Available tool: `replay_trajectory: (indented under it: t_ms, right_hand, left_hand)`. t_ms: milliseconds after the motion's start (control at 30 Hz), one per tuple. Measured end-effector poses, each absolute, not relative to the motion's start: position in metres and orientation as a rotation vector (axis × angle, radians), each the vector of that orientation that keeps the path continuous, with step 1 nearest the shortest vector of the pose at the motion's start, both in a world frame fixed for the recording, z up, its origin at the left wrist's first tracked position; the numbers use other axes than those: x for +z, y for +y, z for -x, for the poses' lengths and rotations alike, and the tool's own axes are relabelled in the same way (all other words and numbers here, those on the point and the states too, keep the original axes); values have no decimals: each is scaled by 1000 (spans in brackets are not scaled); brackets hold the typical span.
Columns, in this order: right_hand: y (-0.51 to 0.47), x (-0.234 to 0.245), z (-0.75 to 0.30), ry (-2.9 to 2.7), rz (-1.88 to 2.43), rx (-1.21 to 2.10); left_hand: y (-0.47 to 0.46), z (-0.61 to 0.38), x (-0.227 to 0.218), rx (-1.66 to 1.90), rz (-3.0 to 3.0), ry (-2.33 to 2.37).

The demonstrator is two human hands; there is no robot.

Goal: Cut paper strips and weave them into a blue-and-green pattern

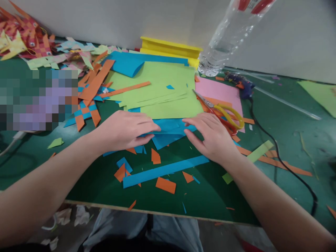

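Between my two hands is a piece of blue paper point(168, 126), its middle showing and its ends covered by my fingers. My left hand point(131, 129) is closed on its left end, thumb below and fingers above. My right hand point(206, 134) closes on the right end in the same way. Behind the blue paper lie light green sheets point(157, 75) with thin cut strips on top. Scissors point(217, 110) with yellow and red handles lie just beyond my right hand. A long blue strip point(165, 171) lies on the table nearer to me, among orange scraps point(166, 185).
Orange strips point(97, 80) and a woven blue-and-orange piece point(85, 113) lie left. Finished paper fish point(26, 35) are heaped at the back left. A clear bottle point(223, 42) stands tilted-looking by the wall. A black cable point(273, 140) crosses the green table on the right.
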State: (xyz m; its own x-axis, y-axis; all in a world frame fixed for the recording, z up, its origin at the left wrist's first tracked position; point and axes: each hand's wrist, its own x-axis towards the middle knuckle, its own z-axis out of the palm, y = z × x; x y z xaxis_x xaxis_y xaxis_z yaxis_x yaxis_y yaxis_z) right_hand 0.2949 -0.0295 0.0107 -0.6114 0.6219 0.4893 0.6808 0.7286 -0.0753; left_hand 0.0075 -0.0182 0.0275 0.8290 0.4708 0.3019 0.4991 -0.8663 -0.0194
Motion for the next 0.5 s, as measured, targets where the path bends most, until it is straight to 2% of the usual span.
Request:
replay_trajectory:
  t_ms: [233, 500]
  right_hand:
    - [-32, 10, -291, -2743, 809, 99]
    - [-33, 13, -293, -2724, 745, 140]
  left_hand:
    - [-12, -7, 28, -353, 2801, -1083]
    - [-8, -4, 25, -231, 2839, -1052]
